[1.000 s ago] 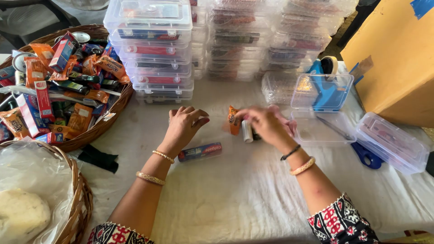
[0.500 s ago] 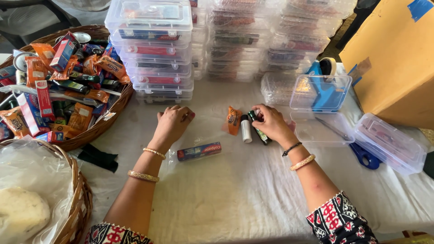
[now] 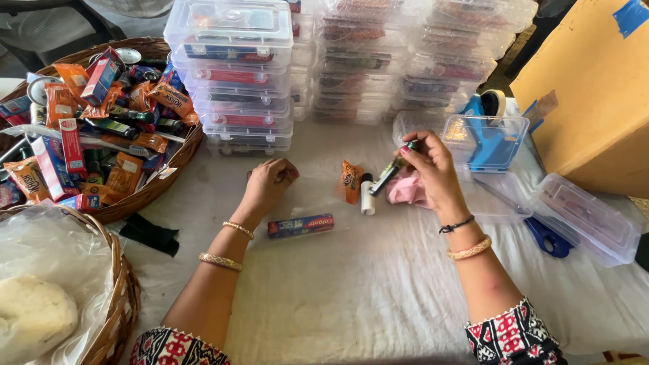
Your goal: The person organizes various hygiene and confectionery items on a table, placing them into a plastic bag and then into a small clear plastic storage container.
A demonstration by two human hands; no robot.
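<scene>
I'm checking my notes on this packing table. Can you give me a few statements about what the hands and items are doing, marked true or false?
1. The right hand holds a slim dark tube with a green cap. True.
2. The left hand grips the long blue and red carton. False: the carton lies on the white cloth, apart from that closed hand.
3. The round wicker basket of small packets sits to the left of the stacked clear plastic boxes. True.
4. The small white cylinder stands inside an open box. False: it lies on the cloth beside the small orange sachet.
</scene>
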